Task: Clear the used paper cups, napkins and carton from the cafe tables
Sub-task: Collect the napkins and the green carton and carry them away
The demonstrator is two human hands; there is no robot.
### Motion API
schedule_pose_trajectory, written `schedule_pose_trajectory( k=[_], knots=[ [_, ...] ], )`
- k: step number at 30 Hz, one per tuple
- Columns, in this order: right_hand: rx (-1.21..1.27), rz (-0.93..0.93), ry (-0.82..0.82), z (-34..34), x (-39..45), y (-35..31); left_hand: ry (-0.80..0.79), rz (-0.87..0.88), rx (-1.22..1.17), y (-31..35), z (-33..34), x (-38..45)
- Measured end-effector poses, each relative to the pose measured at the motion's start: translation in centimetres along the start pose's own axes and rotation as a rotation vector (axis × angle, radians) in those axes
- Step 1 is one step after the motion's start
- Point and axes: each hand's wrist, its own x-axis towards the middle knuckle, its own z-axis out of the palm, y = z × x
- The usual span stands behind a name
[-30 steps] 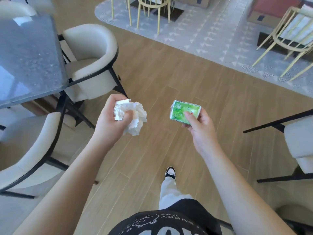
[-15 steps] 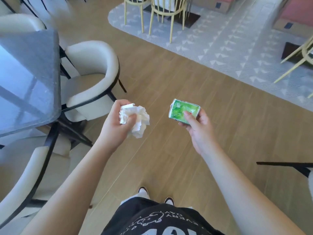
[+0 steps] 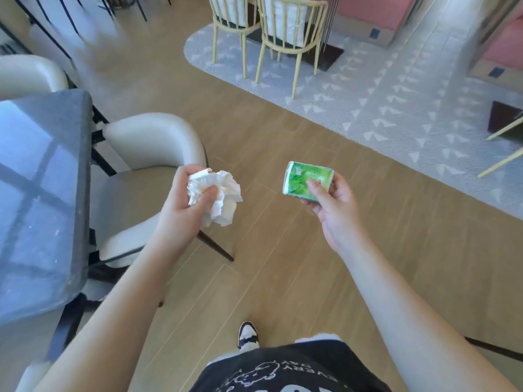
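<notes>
While walking: two hands [image 3: 184,205] [image 3: 331,205], one napkin wad [image 3: 219,193] (crumpled), one carton [image 3: 307,179].

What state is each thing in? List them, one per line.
Napkin: crumpled, gripped in the left hand.
Carton: green, flattened, pinched in the right hand.
Table: dark glossy top, dusty specks on it.
Cream chair: pushed up to the table.
Two yellow chairs: upright on the rug.
</notes>
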Motion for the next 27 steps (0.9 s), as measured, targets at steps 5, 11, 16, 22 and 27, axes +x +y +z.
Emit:
schedule_pose_trajectory(
  k=[5,11,16,22,27],
  knots=[
    [-0.054,-0.019,-0.027,1.2,7.2,-1.0,0.006,0.024,-0.028,1.3,1.1,9.0],
    [-0.051,-0.037,-0.038,0.9,18.7,-2.7,0.011,0.013,-0.032,1.0,4.8,20.1],
    [-0.024,0.008,-0.057,-0.4,29.6,-4.5,0.069,-0.014,-0.016,1.8,8.4,30.2],
    [-0.04,0.039,-0.152,0.7,41.0,-6.7,0.115,-0.008,0.024,3.3,10.6,40.0],
    [-0.038,0.034,-0.217,3.9,48.9,-7.1,0.182,0.005,0.058,3.3,9.2,47.3]
  ],
)
